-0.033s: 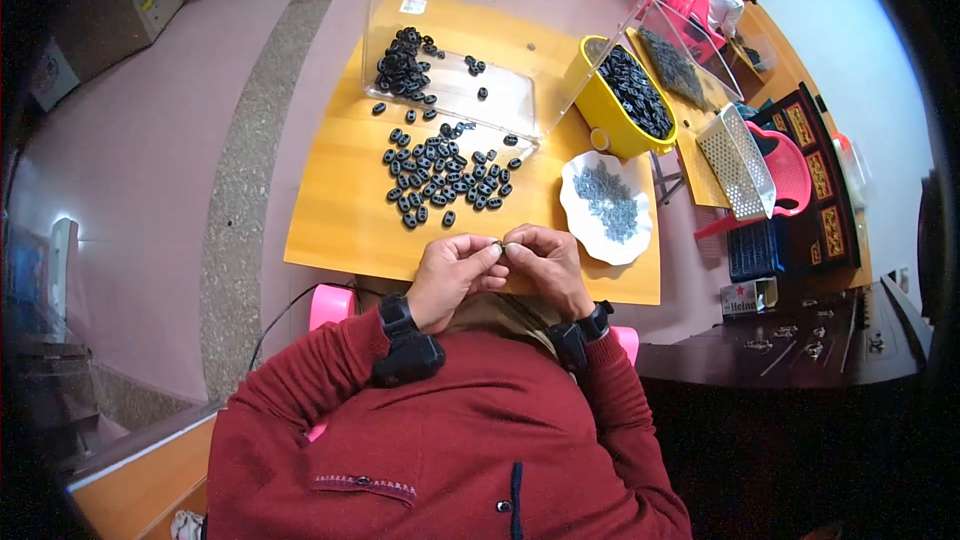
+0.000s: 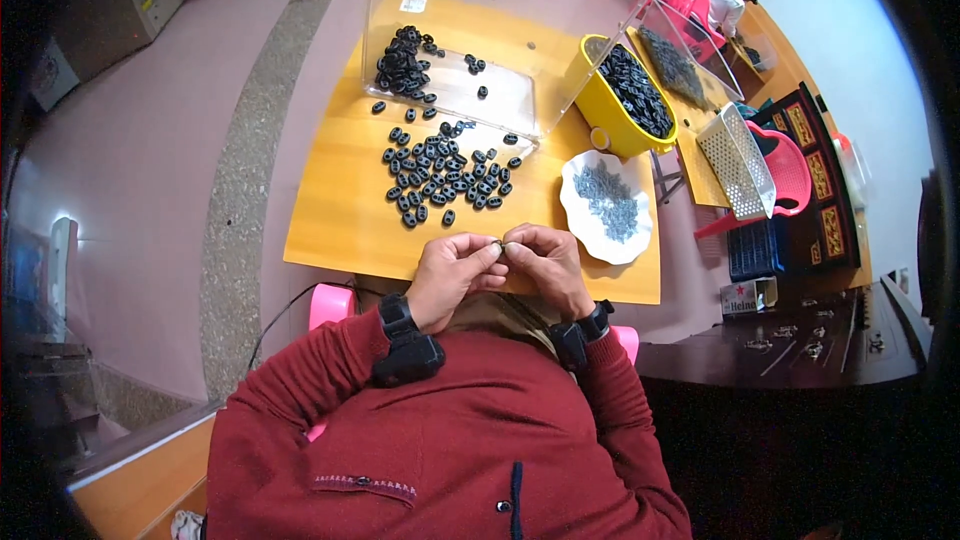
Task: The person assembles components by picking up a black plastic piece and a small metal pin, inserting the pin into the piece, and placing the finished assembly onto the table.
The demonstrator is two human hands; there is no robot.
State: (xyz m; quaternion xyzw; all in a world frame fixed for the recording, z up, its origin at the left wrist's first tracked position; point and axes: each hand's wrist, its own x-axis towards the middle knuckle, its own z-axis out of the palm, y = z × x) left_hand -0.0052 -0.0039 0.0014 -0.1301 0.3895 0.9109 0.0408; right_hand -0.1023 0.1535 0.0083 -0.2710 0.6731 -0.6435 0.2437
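Close to the table's near edge, my left hand (image 2: 452, 275) and my right hand (image 2: 549, 264) meet fingertip to fingertip. Between them they pinch a small dark piece (image 2: 501, 245), mostly covered by the thumbs and fingers, so its shape cannot be made out. Just beyond my hands lies a loose spread of black oval two-hole pieces (image 2: 440, 175). To the right of my right hand, a white scalloped dish (image 2: 575, 172) holds many tiny grey-blue translucent parts (image 2: 610, 202).
A large clear plastic box (image 2: 500, 15) stands on the yellow table (image 2: 335, 200), with more black pieces inside. Behind the dish is a yellow tub (image 2: 590, 90) full of dark pieces. Further right are a white perforated basket (image 2: 738, 162), a pink chair (image 2: 790, 175) and another person (image 2: 722, 2).
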